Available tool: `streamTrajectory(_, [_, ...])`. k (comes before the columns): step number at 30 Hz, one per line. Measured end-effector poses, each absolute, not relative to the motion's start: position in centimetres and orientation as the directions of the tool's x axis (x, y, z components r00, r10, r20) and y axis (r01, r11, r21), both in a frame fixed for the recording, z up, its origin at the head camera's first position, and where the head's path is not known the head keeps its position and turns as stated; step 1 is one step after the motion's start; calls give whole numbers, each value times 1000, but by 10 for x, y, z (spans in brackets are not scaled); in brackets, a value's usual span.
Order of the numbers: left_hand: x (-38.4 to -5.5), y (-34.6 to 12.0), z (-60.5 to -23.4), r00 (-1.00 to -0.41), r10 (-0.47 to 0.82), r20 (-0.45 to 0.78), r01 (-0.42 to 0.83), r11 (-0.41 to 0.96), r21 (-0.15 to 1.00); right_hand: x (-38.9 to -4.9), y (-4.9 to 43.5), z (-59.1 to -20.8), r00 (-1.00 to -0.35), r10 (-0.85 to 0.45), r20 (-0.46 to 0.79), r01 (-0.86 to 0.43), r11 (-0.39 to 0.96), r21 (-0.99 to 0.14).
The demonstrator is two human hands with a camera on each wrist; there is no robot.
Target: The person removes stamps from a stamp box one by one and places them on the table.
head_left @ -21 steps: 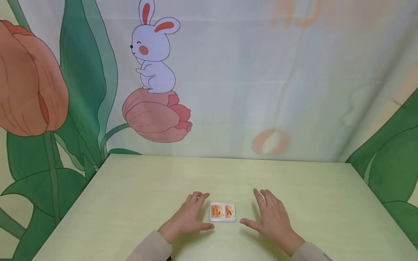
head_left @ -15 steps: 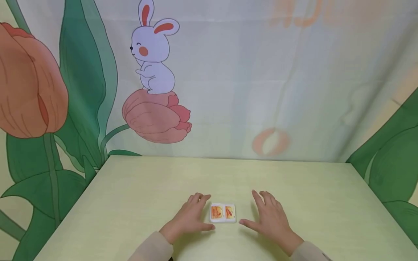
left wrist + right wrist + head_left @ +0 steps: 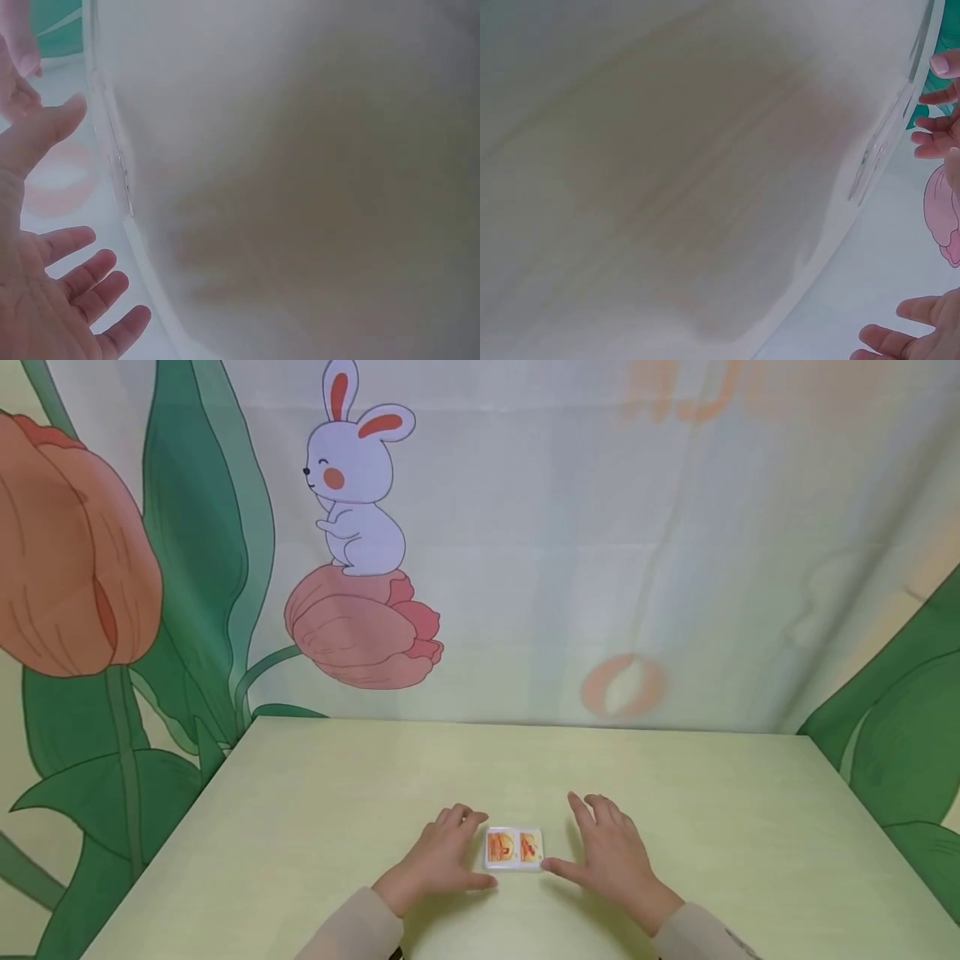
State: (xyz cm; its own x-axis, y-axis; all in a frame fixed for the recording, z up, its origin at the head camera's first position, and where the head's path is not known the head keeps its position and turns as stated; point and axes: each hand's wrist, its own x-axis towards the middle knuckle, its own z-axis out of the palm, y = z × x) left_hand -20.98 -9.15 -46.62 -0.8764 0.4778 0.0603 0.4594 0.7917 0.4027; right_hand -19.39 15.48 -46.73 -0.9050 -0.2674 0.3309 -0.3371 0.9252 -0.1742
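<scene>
Faces a pale yellow-green bench (image 3: 675,793), backed by a cloth (image 3: 510,527) printed with a white rabbit (image 3: 369,539), tulips (image 3: 356,631) and green leaves (image 3: 197,493). Has a flat white piece (image 3: 515,848) bearing two orange pictures on it, between left hand (image 3: 444,857) and right hand (image 3: 617,863). Angles both inward from beige sleeves (image 3: 356,927), with thumbs (image 3: 45,133) spread wide of fingers (image 3: 90,274); cannot tell the right thumb's (image 3: 564,869) contact with the piece's near corner

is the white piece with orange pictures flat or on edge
Flat: in the head view, the white piece lies on the table, orange pictures up.
</scene>
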Motion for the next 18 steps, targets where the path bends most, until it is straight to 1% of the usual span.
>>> streamTrajectory(7, [-210, -90, -470, -868, 493, 56, 477, 800, 365, -195, 150, -468, -914, -278, 295, -336, 926, -171])
streamTrajectory(13, [-214, -88, -472, -861, 506, 49, 490, 802, 341, -197, 147, -468, -917, -296, 269, -351, 917, -190])
streamTrajectory(18, [-214, -87, -473, -855, 516, 54, 504, 803, 319, -198, 144, -469, -908, -319, 271, -371, 914, -167])
